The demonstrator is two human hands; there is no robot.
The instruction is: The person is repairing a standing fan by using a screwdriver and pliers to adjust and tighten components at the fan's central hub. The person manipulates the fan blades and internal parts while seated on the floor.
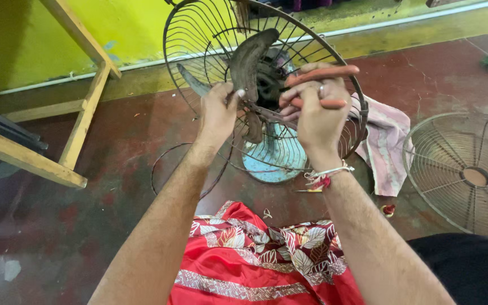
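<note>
Your fan (266, 90) stands upright on the red floor (114, 169) in front of you, its face turned toward you and its axle pointing roughly at your chest, tipped a little up. The dirty grey blades (249, 59) sit inside the rear wire guard (199, 39), which cups them like a basket; one blade runs up and to the right, another points left. The pale blue base (272, 161) shows below your hands.

Your left hand (217, 113) has its fingers closed on the edge of the upright blade. Your right hand (316, 110) grips pliers (320, 76) with orange handles, their long axis lying nearly level, nose toward the hub.

The loose front guard (470, 169) lies flat on the floor to your right. A pink striped cloth (388, 141) lies between it and the fan.
</note>
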